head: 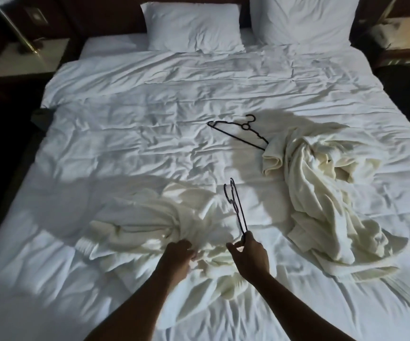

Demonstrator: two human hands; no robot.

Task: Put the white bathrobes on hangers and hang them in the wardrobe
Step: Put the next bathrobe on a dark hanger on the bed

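Observation:
Two crumpled off-white bathrobes lie on the bed. The near bathrobe point(154, 225) is bunched in front of me, and my left hand point(178, 254) grips its fabric. My right hand point(249, 253) pinches one end of a black hanger point(235, 205), held edge-on above the bed with its hook pointing away from me. The second bathrobe point(322, 183) sprawls on the right half of the bed. A second black hanger point(240, 131) lies flat on the duvet, its far end touching that robe's top edge.
The white duvet point(125, 119) covers a wide bed with two pillows point(194, 25) at the headboard. Bedside tables stand at both sides, the left one point(27, 57) carrying a lamp. The wardrobe is out of view. The room is dim.

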